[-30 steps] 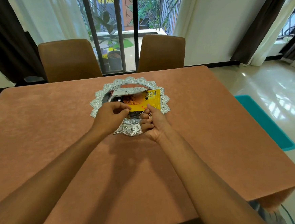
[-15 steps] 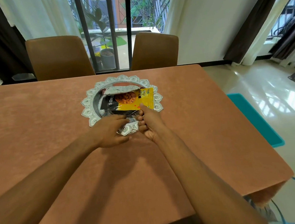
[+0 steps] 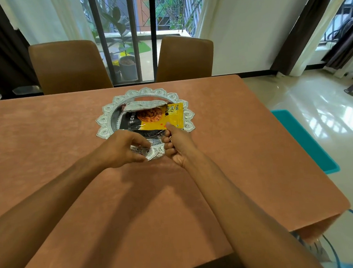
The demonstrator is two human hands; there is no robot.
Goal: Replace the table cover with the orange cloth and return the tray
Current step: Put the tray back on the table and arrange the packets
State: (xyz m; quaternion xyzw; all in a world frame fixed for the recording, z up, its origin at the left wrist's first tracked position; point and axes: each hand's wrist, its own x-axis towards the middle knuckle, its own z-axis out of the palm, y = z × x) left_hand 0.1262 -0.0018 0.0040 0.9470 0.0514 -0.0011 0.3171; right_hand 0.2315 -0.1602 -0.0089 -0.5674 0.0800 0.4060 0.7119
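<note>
The orange cloth [image 3: 66, 142] lies flat over the whole counter, and the silver tray [image 3: 105, 126] with its scalloped rim sits on it just beyond both hands. The right hand [image 3: 177, 144] has a closed grip on the tray's near rim, thumb pressed on the lower edge of the yellow-and-black snack packet [image 3: 155, 118] that lies in the tray just past the thumb. The left hand [image 3: 122, 148], just beside the right one, curls its fingers loosely at the same near rim; whether that grip actually pinches the metal I cannot tell.
</note>
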